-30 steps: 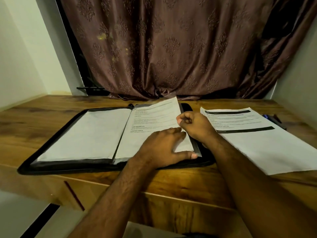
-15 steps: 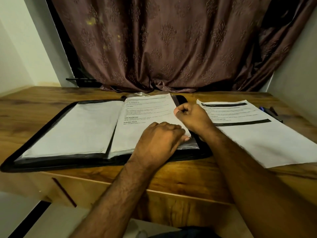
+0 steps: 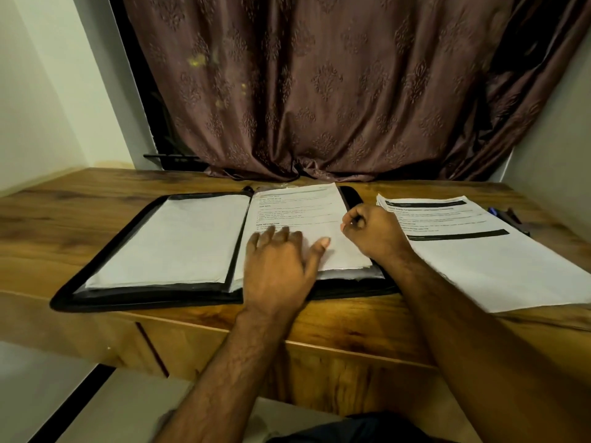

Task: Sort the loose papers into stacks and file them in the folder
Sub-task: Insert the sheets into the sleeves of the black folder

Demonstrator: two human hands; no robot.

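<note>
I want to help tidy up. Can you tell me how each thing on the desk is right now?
Folder: open, lying flat on the desk.
Printed page: lying on the folder's right half.
Blank sheets: on the folder's left half.
Loose papers: stacked on the desk, outside the folder.
Left hand: flat, pressing the printed page.
Right hand: pinching the page's right edge.
Curtain: drawn closed.
Pens: lying beside the loose papers.

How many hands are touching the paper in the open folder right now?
2. The left hand lies flat on the printed sheet in the folder; the right hand pinches that sheet's right edge.
</note>
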